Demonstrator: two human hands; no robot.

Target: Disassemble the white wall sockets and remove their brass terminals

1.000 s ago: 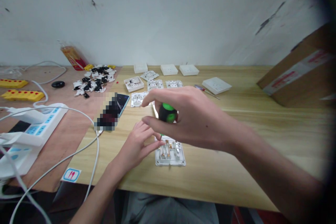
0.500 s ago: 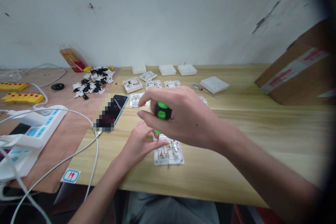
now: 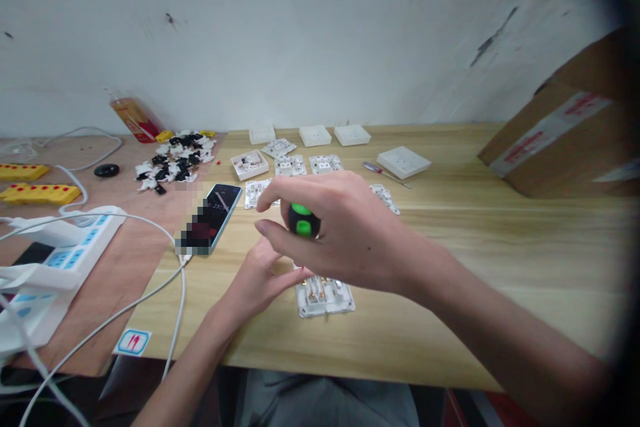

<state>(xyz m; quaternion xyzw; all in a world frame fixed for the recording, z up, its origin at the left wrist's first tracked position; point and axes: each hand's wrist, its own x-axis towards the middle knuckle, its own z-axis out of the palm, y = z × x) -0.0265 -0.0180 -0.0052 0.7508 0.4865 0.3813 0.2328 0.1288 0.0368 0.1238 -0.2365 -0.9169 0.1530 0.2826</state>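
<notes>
On the table before me lies a white wall-socket panel [image 3: 327,300], its inner side with brass contacts facing up. My left hand [image 3: 257,277] grips its far left part, thumb on the panel; the other fingertips are hidden behind my right hand. My right hand [image 3: 345,233] is above the panel, wrapped round a screwdriver [image 3: 304,220] with a black and green handle, held upright. The screwdriver's shaft and tip are out of sight behind the hand.
Several more socket panels [image 3: 290,165] and white boxes [image 3: 404,161] lie farther back, with a second screwdriver [image 3: 387,175]. To the left are a phone [image 3: 223,203] on a cable, a power strip [image 3: 60,267] and a heap of black-and-white parts [image 3: 175,157]. A cardboard box [image 3: 555,127] stands at right.
The view has shifted slightly. My right hand, still round the screwdriver, sits a little lower and farther left over the panel, covering more of its far edge. My left hand stays at the panel.
</notes>
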